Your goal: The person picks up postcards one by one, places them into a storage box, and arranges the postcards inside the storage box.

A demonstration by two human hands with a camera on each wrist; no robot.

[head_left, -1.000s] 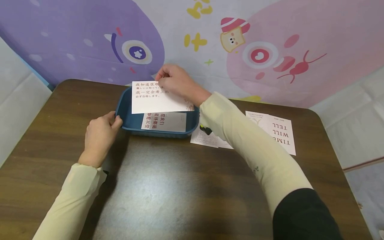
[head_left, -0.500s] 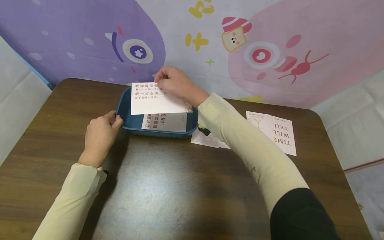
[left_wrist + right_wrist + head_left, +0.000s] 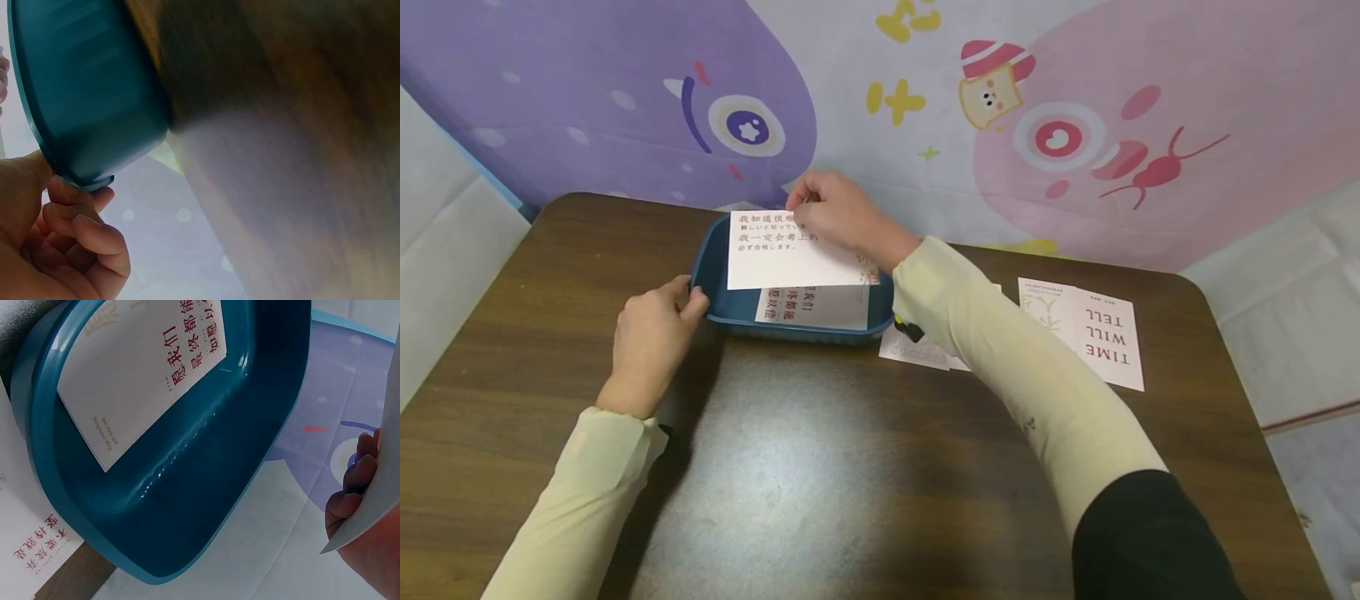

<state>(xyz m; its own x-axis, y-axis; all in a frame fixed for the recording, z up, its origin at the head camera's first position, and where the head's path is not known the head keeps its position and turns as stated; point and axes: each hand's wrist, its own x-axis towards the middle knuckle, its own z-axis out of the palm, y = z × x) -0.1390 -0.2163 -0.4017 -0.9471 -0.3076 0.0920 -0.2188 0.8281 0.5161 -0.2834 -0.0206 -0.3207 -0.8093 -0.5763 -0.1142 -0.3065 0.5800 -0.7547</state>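
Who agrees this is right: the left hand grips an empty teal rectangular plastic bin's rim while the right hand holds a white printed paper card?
The bin isn't empty: the right wrist view shows another white paper card with red lettering inside. The rest stands.

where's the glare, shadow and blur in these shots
Head view: pale glare on the table, dark shadow beside the left sleeve; left wrist view: table grain soft and smeared, a pale sheen across it; right wrist view: small glints inside the box, red print on the card lying in it crisp.
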